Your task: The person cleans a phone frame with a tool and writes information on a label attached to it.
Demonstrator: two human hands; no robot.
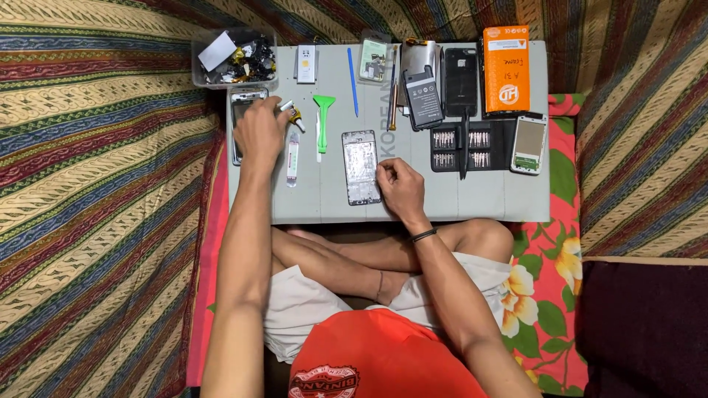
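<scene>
My left hand [259, 131] rests over a phone frame [242, 99] at the left end of the grey work mat [479, 195], fingers curled near a small yellow and white part [293, 114]; whether it grips anything is unclear. My right hand [398, 186] lies next to an opened phone body [361, 166] in the mat's middle, fingers touching its right edge. A green plastic pry tool [323, 109] and a thin white strip [293, 158] lie between the two hands.
A clear tub of small parts [234, 59] sits at the back left. A blue spudger [353, 71], a battery [424, 96], a black phone back [460, 81], an orange box [507, 68], a screwdriver bit set [461, 147] and a white-rimmed phone [529, 144] line the mat.
</scene>
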